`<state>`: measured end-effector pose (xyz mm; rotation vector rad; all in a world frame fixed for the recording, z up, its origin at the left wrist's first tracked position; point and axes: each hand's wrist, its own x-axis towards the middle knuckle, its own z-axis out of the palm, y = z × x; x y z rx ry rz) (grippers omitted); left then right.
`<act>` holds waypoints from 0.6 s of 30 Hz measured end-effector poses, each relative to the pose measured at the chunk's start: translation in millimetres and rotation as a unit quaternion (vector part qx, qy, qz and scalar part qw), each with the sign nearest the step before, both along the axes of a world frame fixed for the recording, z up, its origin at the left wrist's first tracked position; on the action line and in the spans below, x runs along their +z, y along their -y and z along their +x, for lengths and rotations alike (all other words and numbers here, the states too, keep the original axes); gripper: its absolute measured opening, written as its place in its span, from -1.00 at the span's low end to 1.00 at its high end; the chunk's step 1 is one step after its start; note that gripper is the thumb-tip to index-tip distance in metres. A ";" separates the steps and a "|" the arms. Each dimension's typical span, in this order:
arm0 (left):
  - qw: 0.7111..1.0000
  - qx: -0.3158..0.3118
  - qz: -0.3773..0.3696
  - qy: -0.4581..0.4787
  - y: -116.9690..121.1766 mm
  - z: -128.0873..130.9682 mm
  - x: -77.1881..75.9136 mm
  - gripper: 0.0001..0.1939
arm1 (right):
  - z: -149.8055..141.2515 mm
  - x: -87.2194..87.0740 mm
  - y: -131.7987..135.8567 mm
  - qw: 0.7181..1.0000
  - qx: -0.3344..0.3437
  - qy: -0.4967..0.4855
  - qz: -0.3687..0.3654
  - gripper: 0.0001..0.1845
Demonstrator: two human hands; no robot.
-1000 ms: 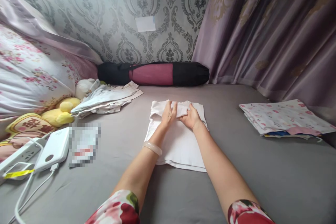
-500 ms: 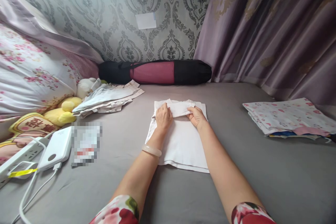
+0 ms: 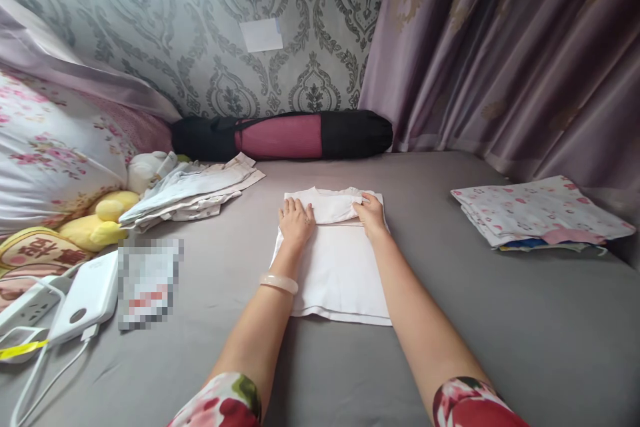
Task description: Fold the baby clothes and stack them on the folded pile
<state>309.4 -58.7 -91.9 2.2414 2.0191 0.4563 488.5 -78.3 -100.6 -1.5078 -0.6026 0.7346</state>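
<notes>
A white shirt lies on the grey bed sheet in front of me, its body flat and its hem toward me. One sleeve is folded across the upper part, below the neckline. My left hand rests on the left end of that sleeve, fingers stretched out and lying flat. With thumb and fingers, my right hand pinches the sleeve's other end near the shirt's right edge. A pale bangle circles my left wrist.
Folded clothes lie at the left beside a yellow plush toy. Nearer are a white power bank, a power strip with cables and a blurred packet. Patterned folded cloth sits right; a black-and-maroon long bag lies along the wall.
My left hand has moved left along the sleeve, and its fingers have spread flat. The sleeve now lies straighter across the shirt. My right hand keeps its pinch near the right edge.
</notes>
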 end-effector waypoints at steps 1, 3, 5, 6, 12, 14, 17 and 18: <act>1.000 0.000 -0.008 -0.003 -0.9 -0.4 0.6 -0.40 | 0.6 0.1 0.8 0.999 0.000 0.045 -0.012 -0.45; 1.000 0.001 -0.023 -0.010 -3.5 -0.8 1.6 -0.37 | 0.8 2.1 3.1 0.991 -0.001 0.129 -0.041 -0.46; 0.999 -0.001 -0.040 -0.017 -7.0 -1.0 3.5 -0.36 | -0.3 5.3 5.9 0.977 0.008 0.200 -0.068 -0.47; 0.999 -0.002 -0.049 -0.020 -8.9 -0.9 5.0 -0.36 | -1.2 7.0 7.5 0.970 0.015 0.229 -0.077 -0.47; 0.998 -0.002 -0.054 -0.034 -13.9 6.4 15.9 -0.44 | -13.7 11.8 16.0 0.896 0.042 0.438 -0.067 -0.47; 0.999 -0.030 -0.005 -0.027 -12.0 13.1 16.7 -0.47 | -21.2 12.6 18.0 0.859 0.077 0.503 -0.060 -0.48; 0.992 -0.113 0.057 -0.005 -8.5 24.2 13.3 -0.48 | -33.1 14.9 20.9 0.814 0.153 0.556 -0.073 -0.47; 0.989 -0.135 0.065 0.000 -7.6 27.0 11.1 -0.49 | -36.4 15.8 21.9 0.802 0.176 0.565 -0.079 -0.46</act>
